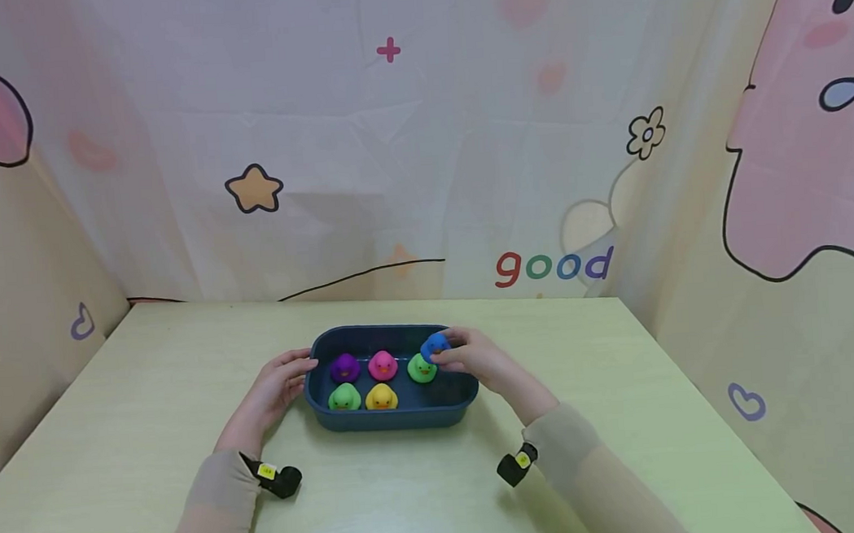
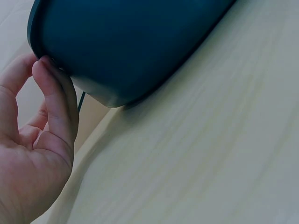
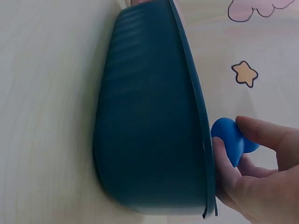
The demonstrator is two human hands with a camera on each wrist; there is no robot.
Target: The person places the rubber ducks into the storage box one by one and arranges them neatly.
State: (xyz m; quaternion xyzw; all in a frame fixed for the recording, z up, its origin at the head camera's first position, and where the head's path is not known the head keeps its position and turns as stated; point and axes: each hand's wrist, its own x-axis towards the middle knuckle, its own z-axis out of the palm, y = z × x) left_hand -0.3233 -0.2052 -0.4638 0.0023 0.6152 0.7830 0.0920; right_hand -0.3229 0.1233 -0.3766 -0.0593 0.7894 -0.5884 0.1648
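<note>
A dark blue plastic basin (image 1: 400,419) sits on the table with small rubber ducks inside. In its back row are a purple duck (image 1: 344,368), a pink duck (image 1: 382,366) and a green duck (image 1: 422,369). Another green duck (image 1: 344,398) and a yellow duck (image 1: 381,397) are in front. My left hand (image 1: 281,381) holds the basin's left rim, thumb and fingers at the edge in the left wrist view. Between thumb and fingers, my right hand (image 1: 477,359) pinches a blue duck (image 3: 229,137) above the basin's right part, partly covering the back green duck from the head view.
The pale wooden table (image 1: 382,497) reaches back to a printed cloth (image 1: 330,126) hung behind and at both sides. A black wrist camera (image 1: 282,481) is strapped to the left wrist and another camera (image 1: 516,465) to the right.
</note>
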